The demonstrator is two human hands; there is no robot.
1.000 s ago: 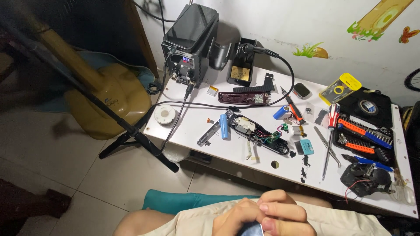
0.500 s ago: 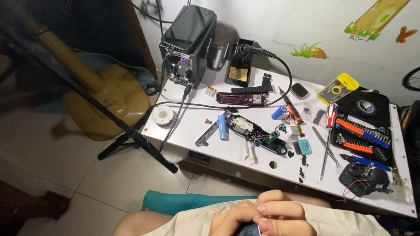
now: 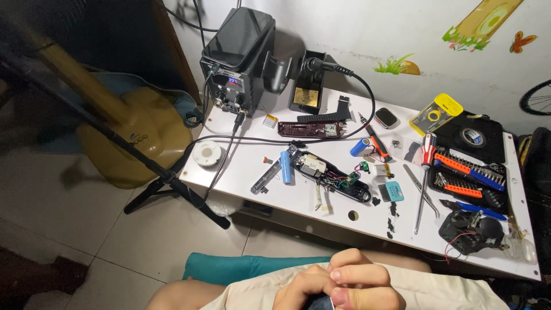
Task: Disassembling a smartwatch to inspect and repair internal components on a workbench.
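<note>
1. My left hand [image 3: 301, 290] and right hand [image 3: 361, 284] close together on a small dark part [image 3: 320, 303], low over my lap.
2. Judged step: fiddling with that part; next needs a steady grip.
3. The opened hair clipper [image 3: 330, 177] lies well ahead on the white table [image 3: 252, 166].

This is a home electronics-repair corner rather than a commercial shop. A low white tabletop [image 3: 275, 189] stands against a wall with childlike stickers of a tree and butterfly [image 3: 521, 41]. At its far left corner sits a black soldering station [image 3: 238, 60] with an iron stand [image 3: 305, 92] beside it. A screwdriver bit set [image 3: 468, 175], tweezers [image 3: 422, 192], a solder spool [image 3: 206, 154] and an opened device with bare circuit board [image 3: 330, 175] are scattered across it. A yellow guitar [image 3: 135, 135] leans on the tiled floor [image 3: 86, 229] beside it.
</note>
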